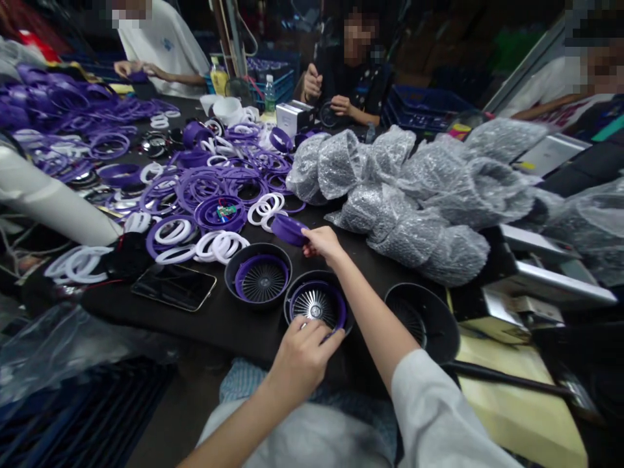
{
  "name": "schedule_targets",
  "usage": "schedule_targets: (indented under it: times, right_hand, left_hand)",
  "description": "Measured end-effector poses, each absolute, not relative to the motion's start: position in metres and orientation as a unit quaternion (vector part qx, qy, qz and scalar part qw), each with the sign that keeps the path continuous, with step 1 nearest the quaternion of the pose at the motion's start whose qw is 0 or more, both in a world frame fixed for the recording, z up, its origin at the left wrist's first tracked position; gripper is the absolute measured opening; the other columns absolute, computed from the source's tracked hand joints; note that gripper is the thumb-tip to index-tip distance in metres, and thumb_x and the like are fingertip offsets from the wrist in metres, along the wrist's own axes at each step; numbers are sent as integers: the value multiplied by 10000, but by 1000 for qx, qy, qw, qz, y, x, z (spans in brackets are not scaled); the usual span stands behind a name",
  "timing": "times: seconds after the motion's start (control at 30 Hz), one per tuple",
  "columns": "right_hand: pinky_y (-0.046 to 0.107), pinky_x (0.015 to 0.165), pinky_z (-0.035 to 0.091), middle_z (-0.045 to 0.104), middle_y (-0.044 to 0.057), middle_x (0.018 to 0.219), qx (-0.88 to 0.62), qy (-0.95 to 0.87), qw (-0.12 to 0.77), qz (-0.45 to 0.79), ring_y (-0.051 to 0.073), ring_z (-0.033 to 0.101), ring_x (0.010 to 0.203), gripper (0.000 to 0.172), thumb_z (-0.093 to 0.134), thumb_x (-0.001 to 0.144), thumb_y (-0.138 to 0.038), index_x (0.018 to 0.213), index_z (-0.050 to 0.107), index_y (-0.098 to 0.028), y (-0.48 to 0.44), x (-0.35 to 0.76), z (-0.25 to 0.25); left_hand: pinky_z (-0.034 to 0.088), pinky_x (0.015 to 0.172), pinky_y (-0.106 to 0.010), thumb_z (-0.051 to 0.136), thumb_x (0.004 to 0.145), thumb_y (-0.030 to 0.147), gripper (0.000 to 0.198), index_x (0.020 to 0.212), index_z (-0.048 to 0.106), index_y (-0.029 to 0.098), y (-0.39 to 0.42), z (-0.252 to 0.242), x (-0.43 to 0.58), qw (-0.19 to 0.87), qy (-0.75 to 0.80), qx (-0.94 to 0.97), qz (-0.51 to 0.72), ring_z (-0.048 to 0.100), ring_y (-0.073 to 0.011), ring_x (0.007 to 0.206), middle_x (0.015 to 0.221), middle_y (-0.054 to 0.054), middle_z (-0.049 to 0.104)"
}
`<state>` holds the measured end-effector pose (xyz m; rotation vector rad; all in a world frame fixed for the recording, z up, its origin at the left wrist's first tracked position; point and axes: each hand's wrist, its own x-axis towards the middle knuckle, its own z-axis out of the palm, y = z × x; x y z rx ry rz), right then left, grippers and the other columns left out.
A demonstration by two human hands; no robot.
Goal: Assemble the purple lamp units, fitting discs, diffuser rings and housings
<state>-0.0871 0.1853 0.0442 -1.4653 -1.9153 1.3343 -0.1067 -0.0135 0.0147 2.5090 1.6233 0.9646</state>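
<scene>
My right hand (322,244) pinches the edge of a purple ring (289,229), lifted a little over the table. My left hand (305,351) is at the near side of a black bowl-shaped housing (287,323), its fingers curled over the rim. Within that housing sit a purple ring (342,305) and a silvery finned disc (314,311). Touching or nearly touching it on the left is a second black housing (230,286) with a purple ring (238,281) inside. A third black housing (444,318) stands right of my right forearm.
Purple rings (209,185) and white rings (227,247) lie heaped at left and centre. A phone (174,288) rests near the front edge. Bubble-wrapped bundles (404,188) are piled at right, beside metal fixtures (556,279). Several people (361,84) sit across the table.
</scene>
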Motion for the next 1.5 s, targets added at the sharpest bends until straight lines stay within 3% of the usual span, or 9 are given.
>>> schedule_targets:
  times: [0.1,0.27,0.4,0.53,0.73,0.83,1.03,1.3,1.5]
  right_hand:
    - [216,636,483,635,34,582,-525,-686,299,406,140,626,603,255,537,804,-288,641,643,-123,173,-57,68]
    - [214,623,475,695,-5,774,-523,-659,474,259,100,579,565,326,522,813,-239,1124,615,-203,88,23,99]
    - [206,626,500,708,47,855,-597,-648,464,93,117,623,609,313,490,819,-106,1098,621,-156,4,61,86]
    - [211,532,507,705,51,900,-638,-637,433,-14,109,595,485,475,548,804,-102,1263,461,-190,-38,80,61]
    - [235,529,514,693,31,753,-632,-641,435,-8,124,593,501,644,534,840,-191,1403,221,-201,-41,125,53]
    - [220,485,482,631,-9,584,-675,-601,420,86,116,548,452,513,484,851,-215,1342,366,-122,-22,146,59]
    - [251,656,477,675,30,790,-653,-629,400,134,147,606,667,261,502,821,-239,1020,661,-180,34,165,56]
    - [289,901,436,645,67,1056,-552,-739,337,191,166,589,990,240,498,815,-170,966,684,-164,98,176,42]
    - [295,826,460,680,85,981,-581,-742,255,216,189,627,888,323,467,828,-171,1108,626,-141,74,165,49]
  left_hand:
    - [438,673,-346,429,855,95,252,1030,606,137,3,15,-114,-1,518,808,282,605,-178,761,792,-54,665]
    - [483,797,-360,459,878,361,309,1076,604,174,10,36,-116,127,563,711,401,607,-218,930,989,-82,662]
    - [536,741,-303,337,855,584,612,1301,429,175,-10,61,-96,306,563,596,484,629,-218,946,1134,-104,628]
    - [522,833,-306,468,864,405,443,1255,491,198,-22,70,-59,277,604,610,431,602,-222,1038,1162,-60,626]
    - [523,719,-240,409,880,238,287,1087,585,148,-3,65,-15,258,608,650,375,664,-166,802,924,-44,697]
    - [501,659,-234,432,863,243,304,1133,538,153,12,65,-6,271,601,658,364,656,-157,727,908,-42,690]
    - [457,626,-268,488,832,311,282,1086,550,207,35,64,-8,238,649,656,302,608,-161,617,715,8,642]
    - [462,848,-359,536,783,287,172,845,605,142,35,42,-2,132,676,660,299,538,-246,1028,1179,-138,522]
    - [442,927,-354,462,798,165,265,1030,582,119,45,36,-15,165,651,680,293,586,-212,1013,1048,-96,639]
